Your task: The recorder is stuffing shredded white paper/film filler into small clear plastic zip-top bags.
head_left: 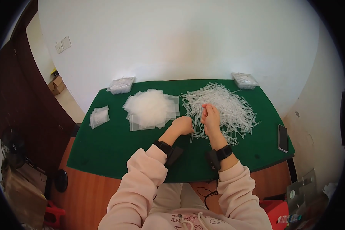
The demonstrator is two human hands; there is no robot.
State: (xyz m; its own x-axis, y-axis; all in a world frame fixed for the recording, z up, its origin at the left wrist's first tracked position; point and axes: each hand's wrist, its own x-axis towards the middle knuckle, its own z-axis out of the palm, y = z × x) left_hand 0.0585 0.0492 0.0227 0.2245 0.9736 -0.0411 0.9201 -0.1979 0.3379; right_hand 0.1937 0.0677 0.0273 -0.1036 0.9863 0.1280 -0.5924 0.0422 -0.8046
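Note:
A big heap of thin white plastic ties (pixel 226 105) lies on the right half of the green table (pixel 115 149). My right hand (pixel 211 117) is raised over the heap's near edge, fingers pinched on a few ties. My left hand (pixel 183 125) rests curled at the heap's left edge, touching ties; whether it holds any is unclear. Left of my hands spreads a loose pile of clear plastic bags (pixel 151 108). Both wrists wear black bands.
A smaller stack of clear bags (pixel 99 116) lies at the table's left. Two packed clear bundles (pixel 121 85) (pixel 244 80) sit at the back corners. A dark phone (pixel 283 138) lies near the right edge. A white wall stands behind the table.

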